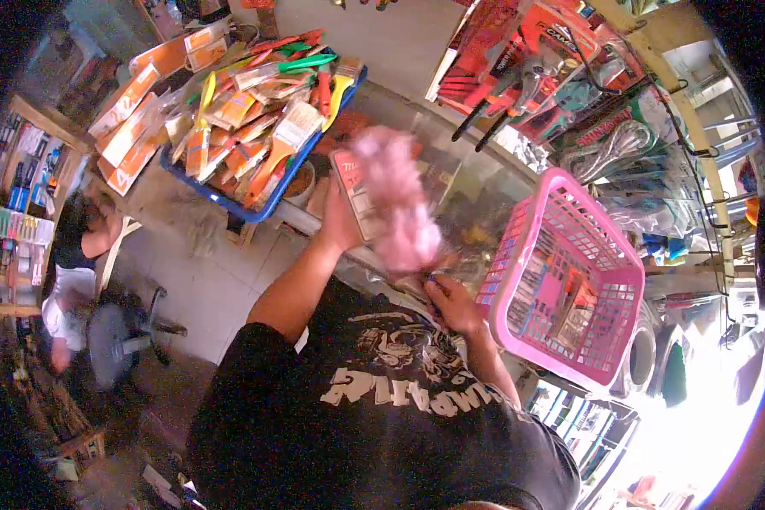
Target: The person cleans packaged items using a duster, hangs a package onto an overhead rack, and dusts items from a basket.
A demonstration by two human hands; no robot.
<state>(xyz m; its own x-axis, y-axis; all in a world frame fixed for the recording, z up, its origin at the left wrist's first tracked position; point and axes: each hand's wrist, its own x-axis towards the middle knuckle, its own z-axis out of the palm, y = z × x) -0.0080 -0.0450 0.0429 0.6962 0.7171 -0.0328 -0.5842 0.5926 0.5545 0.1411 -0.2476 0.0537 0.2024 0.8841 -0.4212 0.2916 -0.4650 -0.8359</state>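
My left hand [340,217] is closed on the edge of a flat package [354,195] with a red label and a pale lower part, held up over the glass counter. In my right hand [456,303] is the dark handle of a fluffy pink duster [404,204]. The duster's head is smeared by motion and lies across the package's right side, hiding part of it. Whether the two touch, I cannot tell. Just right of my right hand stands a pink plastic basket [500,314] with several flat packaged items inside.
A blue tray [268,208] heaped with paintbrushes [293,132] sits at the upper left of the glass counter [472,200]. Packaged tools [527,81] hang at the upper right. A person [76,263] is at the far left, near a dark chair [115,344].
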